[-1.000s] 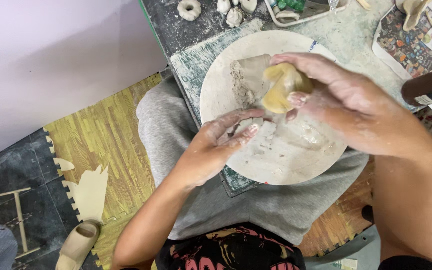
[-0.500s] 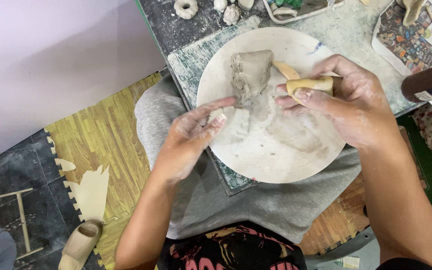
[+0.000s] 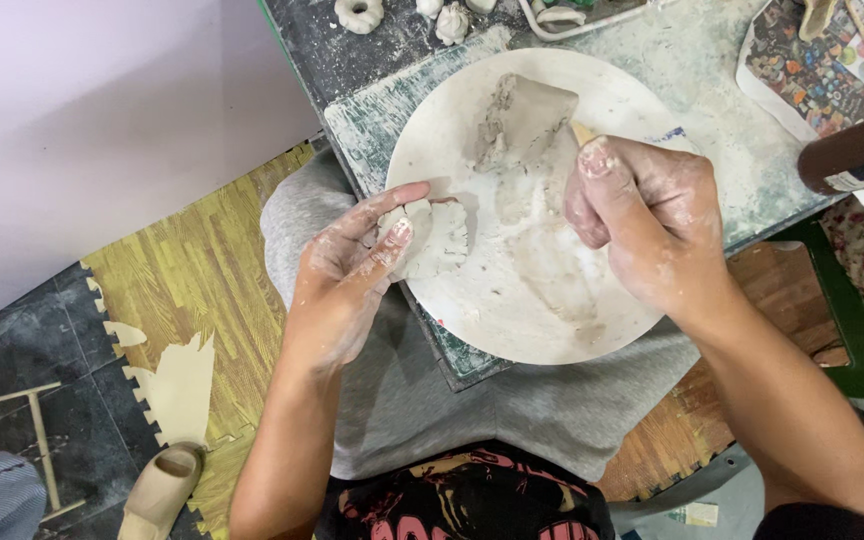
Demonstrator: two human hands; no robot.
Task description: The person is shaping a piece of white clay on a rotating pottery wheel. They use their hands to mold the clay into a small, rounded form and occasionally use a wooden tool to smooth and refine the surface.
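On round board (image 3: 512, 330), pale scalloped clay piece (image 3: 434, 238)

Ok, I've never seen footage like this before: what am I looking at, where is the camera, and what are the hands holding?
There is no machine here. The camera sits on a person's head and looks down at their own two bare hands and lap. A round white board dusted with clay lies on a paint-smeared table edge, with a grey clay lump on it. The left hand pinches a small flat notched clay piece in its fingers. The right hand is closed around a wooden tool, only its tip showing. Small clay shapes lie at the table's far end.
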